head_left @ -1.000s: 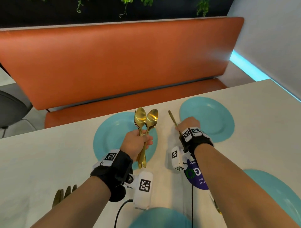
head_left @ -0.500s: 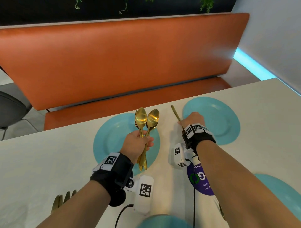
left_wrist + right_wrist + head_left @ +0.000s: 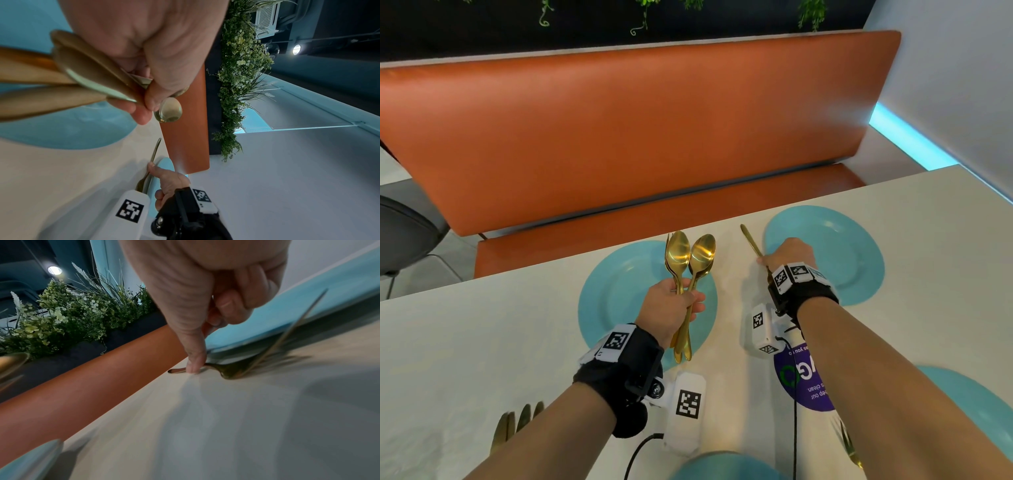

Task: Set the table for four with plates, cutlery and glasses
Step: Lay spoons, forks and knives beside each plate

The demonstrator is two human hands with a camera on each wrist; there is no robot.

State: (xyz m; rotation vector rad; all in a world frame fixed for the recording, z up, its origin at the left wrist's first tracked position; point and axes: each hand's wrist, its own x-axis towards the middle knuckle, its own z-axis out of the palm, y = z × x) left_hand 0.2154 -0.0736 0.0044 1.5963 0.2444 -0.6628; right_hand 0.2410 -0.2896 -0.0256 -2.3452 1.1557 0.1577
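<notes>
My left hand (image 3: pixel 688 298) grips a bundle of gold spoons (image 3: pixel 688 260) upright above the far left teal plate (image 3: pixel 619 298); the left wrist view shows their handles (image 3: pixel 61 78) fanned out of the fist. My right hand (image 3: pixel 774 258) pinches the handle of a single gold spoon (image 3: pixel 750 240) just left of the far right teal plate (image 3: pixel 842 246). In the right wrist view this spoon (image 3: pixel 232 371) lies low on the white table (image 3: pixel 205 418), bowl toward me, with the thumb (image 3: pixel 195 360) on its handle. Its handle points at the far table edge.
Two more teal plates lie near me, one at the right (image 3: pixel 969 411) and one at the bottom edge (image 3: pixel 722 466). A gold fork (image 3: pixel 517 425) lies at lower left, another gold utensil (image 3: pixel 851 448) at lower right. An orange bench (image 3: pixel 637 137) runs behind the table.
My right hand has edged slightly forward with the spoon beside the far right plate. The left hand keeps the spoon bundle in the same place.
</notes>
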